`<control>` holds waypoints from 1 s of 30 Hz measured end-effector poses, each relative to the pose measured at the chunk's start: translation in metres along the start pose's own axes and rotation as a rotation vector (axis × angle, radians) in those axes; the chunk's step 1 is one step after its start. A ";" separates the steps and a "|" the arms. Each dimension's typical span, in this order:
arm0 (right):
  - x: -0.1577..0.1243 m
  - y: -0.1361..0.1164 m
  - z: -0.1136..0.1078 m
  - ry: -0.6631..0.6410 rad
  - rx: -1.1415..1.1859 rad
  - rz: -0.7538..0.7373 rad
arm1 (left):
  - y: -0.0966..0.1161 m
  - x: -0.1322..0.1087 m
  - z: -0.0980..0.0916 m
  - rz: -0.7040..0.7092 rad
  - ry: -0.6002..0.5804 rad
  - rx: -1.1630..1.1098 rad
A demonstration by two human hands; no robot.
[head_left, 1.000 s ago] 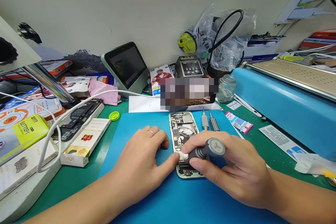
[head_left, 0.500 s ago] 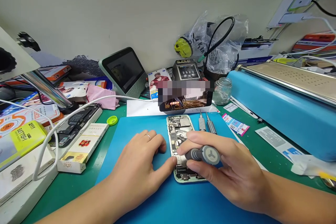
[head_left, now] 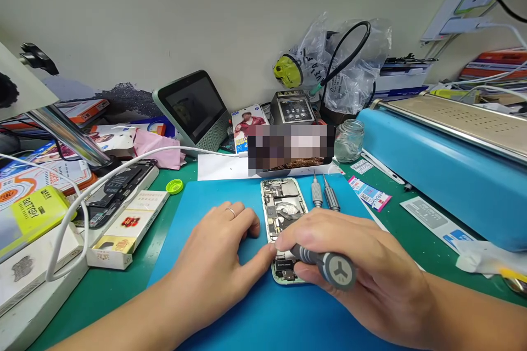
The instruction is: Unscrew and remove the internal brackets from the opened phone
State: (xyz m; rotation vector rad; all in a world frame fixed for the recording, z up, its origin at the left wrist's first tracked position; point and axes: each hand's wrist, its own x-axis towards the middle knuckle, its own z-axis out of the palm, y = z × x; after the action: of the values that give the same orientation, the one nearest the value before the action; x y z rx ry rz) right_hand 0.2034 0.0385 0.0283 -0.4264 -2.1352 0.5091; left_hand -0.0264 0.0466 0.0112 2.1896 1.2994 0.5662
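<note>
An opened smartphone point(head_left: 284, 200) lies on the blue mat with its inner parts bare. My right hand point(head_left: 366, 269) grips a dark grey screwdriver point(head_left: 337, 270) whose butt end, marked with a Y shape, tilts toward me. The screwdriver's tip is hidden behind my fingers, over the lower half of the phone. My left hand point(head_left: 230, 252), with a ring on one finger, rests on the mat left of the phone. Its thumb is stretched to the phone's left edge, apart from the loosely curled fingers. Two more screwdrivers, one silver point(head_left: 317, 193) and one darker point(head_left: 330, 195), lie right of the phone.
The blue mat point(head_left: 197, 197) covers the green bench. Behind it, a propped phone point(head_left: 296, 162) has a white cable point(head_left: 177, 148) running left. A glass jar point(head_left: 349, 141) and a blue machine point(head_left: 432, 164) stand right. Boxes, including a white one point(head_left: 140, 214), lie left near a green cap point(head_left: 174, 186).
My right hand has shifted slightly right, and the screwdriver's butt end has tipped lower and to the right. My left hand stays at the phone's edge. The view has moved slightly.
</note>
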 end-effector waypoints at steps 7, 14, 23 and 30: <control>-0.002 0.005 0.003 0.002 -0.024 -0.088 | 0.000 0.000 0.001 -0.011 -0.001 0.001; -0.003 -0.004 -0.001 0.007 -0.112 0.033 | -0.002 0.001 0.002 0.003 -0.002 0.031; 0.002 -0.013 0.001 0.005 -0.106 0.117 | -0.002 0.000 0.003 0.000 0.016 0.045; 0.004 -0.011 0.000 -0.015 -0.233 0.095 | -0.004 0.000 0.004 0.003 0.026 0.044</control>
State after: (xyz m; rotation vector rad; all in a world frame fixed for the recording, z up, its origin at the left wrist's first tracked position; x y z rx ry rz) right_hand 0.2000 0.0312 0.0365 -0.6585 -2.2046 0.3176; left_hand -0.0267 0.0473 0.0061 2.2269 1.3334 0.5740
